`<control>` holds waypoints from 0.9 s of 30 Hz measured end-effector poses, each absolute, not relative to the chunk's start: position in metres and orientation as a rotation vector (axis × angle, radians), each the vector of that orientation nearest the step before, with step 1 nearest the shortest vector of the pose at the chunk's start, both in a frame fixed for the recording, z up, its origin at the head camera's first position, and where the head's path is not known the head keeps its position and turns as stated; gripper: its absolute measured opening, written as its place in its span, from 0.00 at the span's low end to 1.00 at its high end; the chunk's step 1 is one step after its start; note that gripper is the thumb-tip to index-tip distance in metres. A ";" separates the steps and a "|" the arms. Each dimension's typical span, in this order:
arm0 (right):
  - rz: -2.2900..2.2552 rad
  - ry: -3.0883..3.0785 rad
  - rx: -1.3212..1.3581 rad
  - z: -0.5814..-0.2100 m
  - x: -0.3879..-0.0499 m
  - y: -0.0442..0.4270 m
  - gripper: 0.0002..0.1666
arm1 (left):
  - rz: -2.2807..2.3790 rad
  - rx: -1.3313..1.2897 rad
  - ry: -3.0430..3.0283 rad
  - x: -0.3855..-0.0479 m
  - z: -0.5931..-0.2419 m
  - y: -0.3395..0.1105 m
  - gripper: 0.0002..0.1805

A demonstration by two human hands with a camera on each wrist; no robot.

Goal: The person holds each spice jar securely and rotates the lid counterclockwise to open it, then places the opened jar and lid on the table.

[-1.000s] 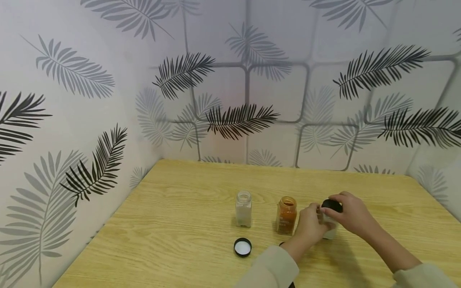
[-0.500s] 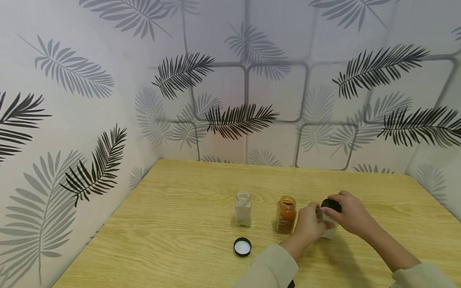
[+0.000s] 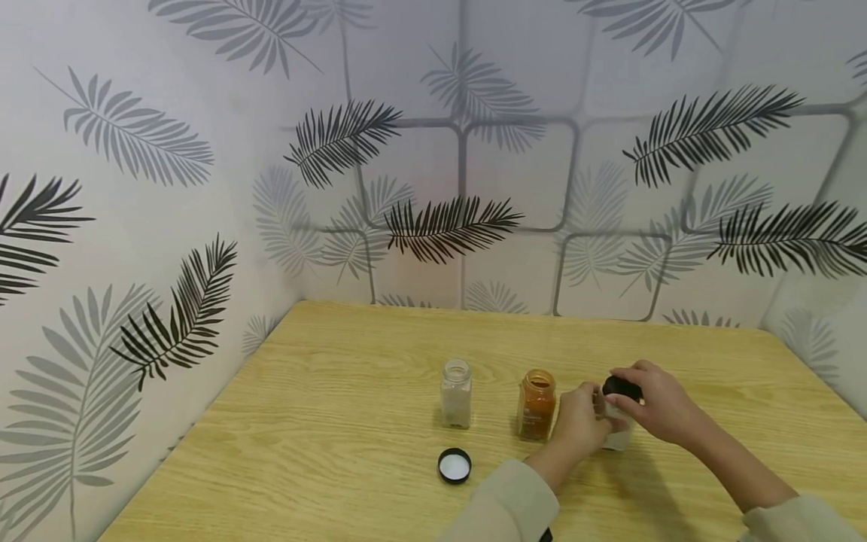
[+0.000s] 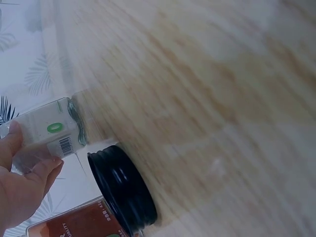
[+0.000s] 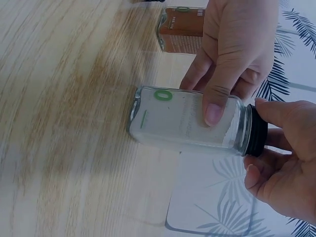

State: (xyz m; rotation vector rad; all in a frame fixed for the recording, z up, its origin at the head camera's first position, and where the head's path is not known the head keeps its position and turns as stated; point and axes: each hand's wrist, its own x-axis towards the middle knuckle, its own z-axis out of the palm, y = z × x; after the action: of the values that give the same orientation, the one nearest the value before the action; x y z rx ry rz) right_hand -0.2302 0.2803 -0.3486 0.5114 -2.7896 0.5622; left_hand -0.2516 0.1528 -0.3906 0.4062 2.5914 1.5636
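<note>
On the right of the table, my left hand (image 3: 579,425) grips the body of a clear glass jar (image 5: 173,118) with a green mark and pale contents. The jar stands on the tabletop. Its black screw lid (image 5: 257,131) sits on the neck, pinched between the thumb and fingers of my right hand (image 3: 660,406). Left of my left hand stands a lidless jar of orange-red powder (image 3: 537,410). In the left wrist view a black lid (image 4: 123,190) appears in front of that powder jar; my left forearm hides it in the head view.
Farther left is a lidless clear jar (image 3: 457,399) with whitish contents. Before it lies a black lid (image 3: 454,466) with its white inside facing up. Leaf-patterned walls (image 3: 406,278) border the wooden table (image 3: 325,421). A small dark object (image 3: 546,534) shows at the bottom edge.
The right fingers have shifted slightly around the black lid, with the index fingertip now a little farther left. The left hand stays on the jar, and the other jars stay put.
</note>
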 end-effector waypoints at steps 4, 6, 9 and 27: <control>0.569 -2.810 0.525 -0.347 -0.231 0.284 0.25 | 1.543 0.420 2.616 -0.250 -0.390 0.152 0.18; 0.568 -2.817 0.512 -0.347 -0.231 0.286 0.27 | 1.530 0.432 2.632 -0.249 -0.391 0.152 0.18; 0.560 -2.823 0.491 -0.346 -0.231 0.289 0.29 | 1.529 0.438 2.644 -0.249 -0.391 0.152 0.20; 0.541 -2.785 0.451 -0.348 -0.232 0.281 0.28 | 1.515 0.416 2.625 -0.249 -0.388 0.151 0.18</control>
State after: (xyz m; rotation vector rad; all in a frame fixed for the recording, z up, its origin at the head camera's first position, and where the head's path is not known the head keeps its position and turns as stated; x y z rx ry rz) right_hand -0.2322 0.2814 -0.3482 0.4507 -2.7846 0.5406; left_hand -0.2489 0.1510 -0.3882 0.4164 2.6252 1.5149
